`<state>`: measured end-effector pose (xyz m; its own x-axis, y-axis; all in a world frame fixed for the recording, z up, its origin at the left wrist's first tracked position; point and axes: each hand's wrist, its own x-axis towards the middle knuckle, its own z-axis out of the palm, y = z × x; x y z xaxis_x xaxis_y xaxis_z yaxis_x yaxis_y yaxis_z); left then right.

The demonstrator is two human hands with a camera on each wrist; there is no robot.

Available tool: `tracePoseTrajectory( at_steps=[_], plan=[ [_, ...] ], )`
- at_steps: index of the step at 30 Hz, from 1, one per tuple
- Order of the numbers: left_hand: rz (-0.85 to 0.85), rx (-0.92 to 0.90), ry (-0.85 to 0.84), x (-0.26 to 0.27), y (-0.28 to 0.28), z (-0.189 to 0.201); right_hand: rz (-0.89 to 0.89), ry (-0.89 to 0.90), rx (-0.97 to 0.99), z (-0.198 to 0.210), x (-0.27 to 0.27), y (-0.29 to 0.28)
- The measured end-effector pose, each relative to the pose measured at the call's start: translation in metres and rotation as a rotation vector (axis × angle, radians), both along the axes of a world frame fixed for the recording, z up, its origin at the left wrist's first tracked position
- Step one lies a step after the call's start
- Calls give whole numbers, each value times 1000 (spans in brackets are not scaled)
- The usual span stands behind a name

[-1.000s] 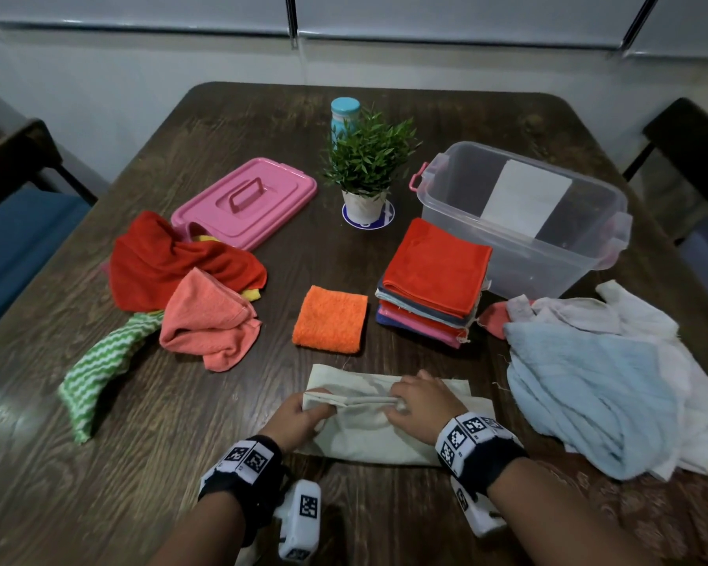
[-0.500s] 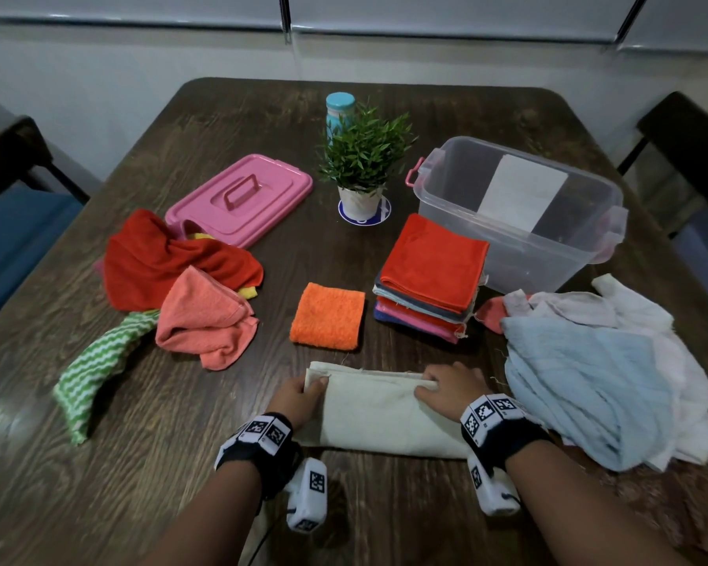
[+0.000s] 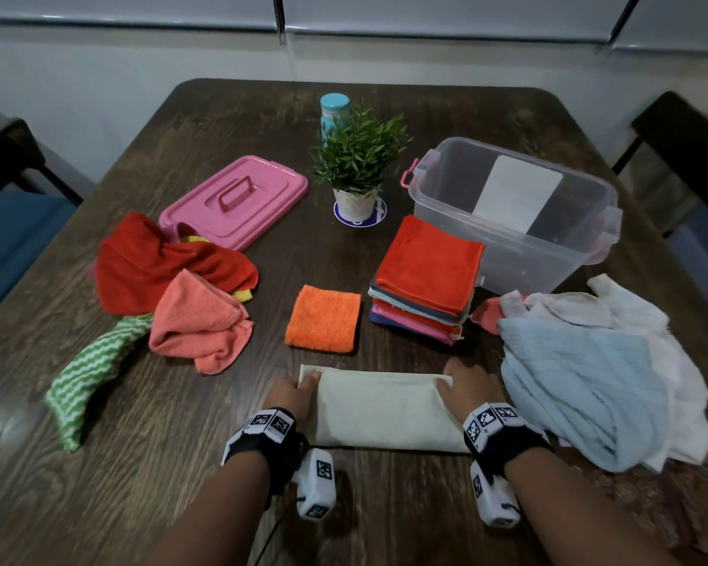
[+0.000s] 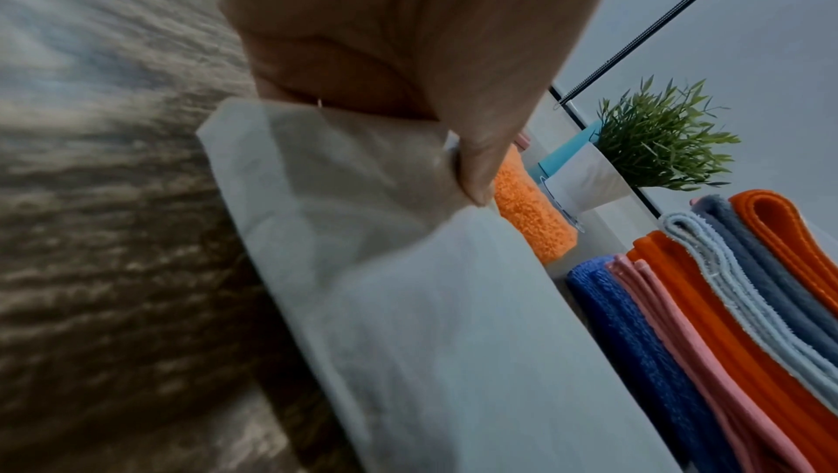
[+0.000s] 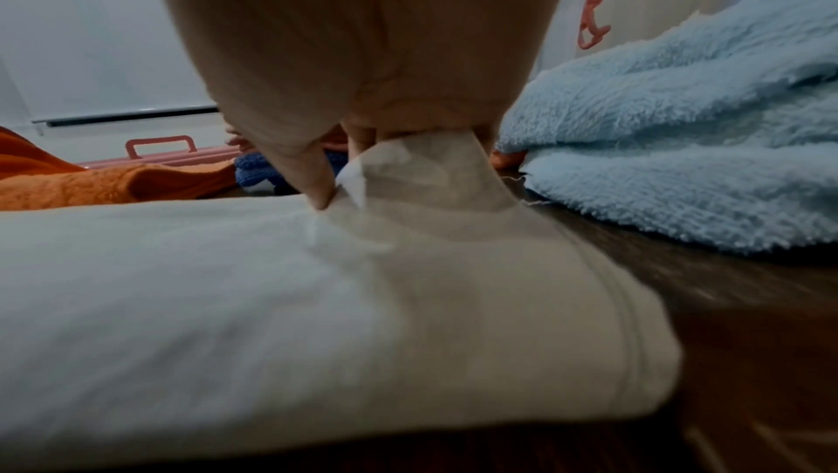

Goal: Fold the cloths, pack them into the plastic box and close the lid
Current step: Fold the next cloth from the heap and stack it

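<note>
Both hands clamped on the cream cloth at the table's near edge. Left hand pinches its far-left corner, thumb tip pressed on top w/ fingers curled under; right hand pinches the far-right corner the same way, thumb on top. Cloth is thin, smooth woven fabric, folded into a long flat rectangle, doubled edge along the near side.

Plastic box near the far-right corner: clear, rounded rectangle, open, pink latch. Pink lid w/ moulded handle lies apart, far-left of centre. Stack of folded cloths just beside the box, red on top, edges squared. Fuzzy orange cloth folded square, mid-table. Fluffy light-blue towel heaped at right edge; crumpled red, salmon & green-striped cloths at left
</note>
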<state>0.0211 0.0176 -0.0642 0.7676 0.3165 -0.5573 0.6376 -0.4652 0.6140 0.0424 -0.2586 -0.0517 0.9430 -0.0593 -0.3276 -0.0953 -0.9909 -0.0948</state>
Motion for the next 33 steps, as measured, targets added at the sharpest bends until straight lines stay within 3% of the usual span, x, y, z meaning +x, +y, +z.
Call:
tracePoseTrajectory(
  at_steps=[3,5,8,10,13,16,24,33],
  plan=[
    [23,34,-48,-1,0,2,-10,-242,-29,-6,-8,3],
    [-3,150,-177,-3,-2,6,27,-406,-20,-8,-14,7],
    [-229,518,-518,-9,-14,14,200,-534,47,-6,-26,27],
    [-491,570,-647,-16,-35,21,292,-491,109,-7,-34,43],
    [-910,506,-521,-33,-62,14,382,-373,175,-18,-46,64],
    [-1047,502,-314,-43,-70,-7,406,-256,181,-28,-55,71],
    [-959,542,-180,-43,-49,-28,409,-102,4,-56,-67,29],
    [-830,538,-65,-36,-32,-24,225,-92,-33,-64,-59,1]
  ],
)
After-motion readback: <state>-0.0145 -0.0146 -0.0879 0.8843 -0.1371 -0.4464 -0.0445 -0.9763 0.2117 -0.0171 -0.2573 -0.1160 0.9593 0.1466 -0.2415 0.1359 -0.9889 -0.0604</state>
